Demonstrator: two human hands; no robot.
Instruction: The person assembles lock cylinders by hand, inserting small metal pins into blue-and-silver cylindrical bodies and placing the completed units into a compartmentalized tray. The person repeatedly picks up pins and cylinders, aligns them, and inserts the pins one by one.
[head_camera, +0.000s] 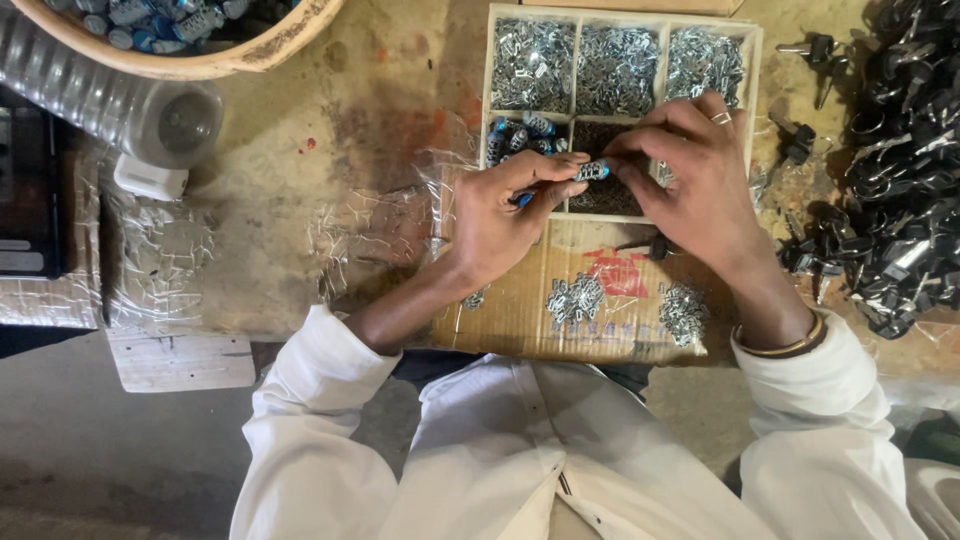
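Pinching a small blue-banded cylinder (592, 171) between them, the left hand (497, 222) and right hand (700, 185) hovered over the wooden tray (755, 45); seemingly loose, it could drop at six o'clock among grey clips.

The little cylinder (592, 171) pinched between my left hand (497, 222) and right hand (700, 180) is blue with silver markings. My sleeves (310, 400) are white, and a gold bangle (785, 345) circles my right wrist. The wooden tray (487, 90) is pale, holding shiny silver clips (615, 65) and more blue cylinders (520, 135). The cardboard (590, 270) is brown with a red print. The heap of parts (905, 170) is black.
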